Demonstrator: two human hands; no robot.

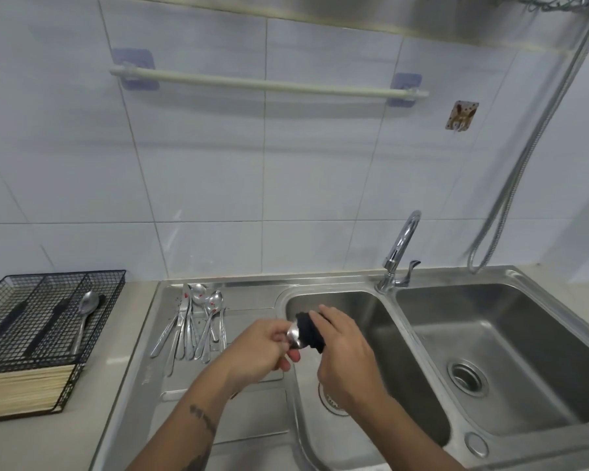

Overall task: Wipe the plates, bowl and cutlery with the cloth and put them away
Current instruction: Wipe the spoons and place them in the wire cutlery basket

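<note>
One shiny steel spoon (pixel 86 312) lies in the black wire tray (pixel 12 360) at left, one black cloth (pixel 312 331) at centre, two steel sink basins (pixel 510 334) at right.

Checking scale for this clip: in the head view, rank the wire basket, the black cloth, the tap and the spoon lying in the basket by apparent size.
1. wire basket
2. tap
3. spoon in the basket
4. black cloth, bunched and partly hidden by the right hand

Tap and spoon look close.

Both forearms reach in from below, hands meeting. Left hand (pixel 264 348): fingers curled, pinching a spoon (pixel 293 335) at its bowl end. Right hand (pixel 342 348): palm down, fingers curled round a black cloth (pixel 309 331), pressing it against the spoon's bowl.
</note>
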